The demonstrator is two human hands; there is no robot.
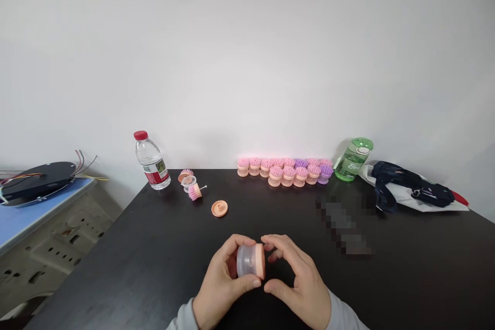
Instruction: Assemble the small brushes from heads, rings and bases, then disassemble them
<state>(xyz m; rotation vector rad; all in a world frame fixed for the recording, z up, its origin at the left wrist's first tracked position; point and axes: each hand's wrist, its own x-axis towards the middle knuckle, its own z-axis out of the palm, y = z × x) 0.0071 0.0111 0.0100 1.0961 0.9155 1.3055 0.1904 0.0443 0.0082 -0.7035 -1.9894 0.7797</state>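
My left hand is wrapped round a small clear plastic container held on its side above the table. A peach-coloured round cap sits on its right end. Curved about that end, my right hand has thumb and fingers apart, with a small gap to the cap. Beyond the hands lies a loose peach disc. A pink bristled brush head with a pin lies on its side farther back, beside a clear cup and another pink brush head.
Several pink and purple round brushes stand in rows by the wall. A red-capped water bottle is at the back left, a green bottle at the back right. Right of it lies a dark strapped pouch on white material.
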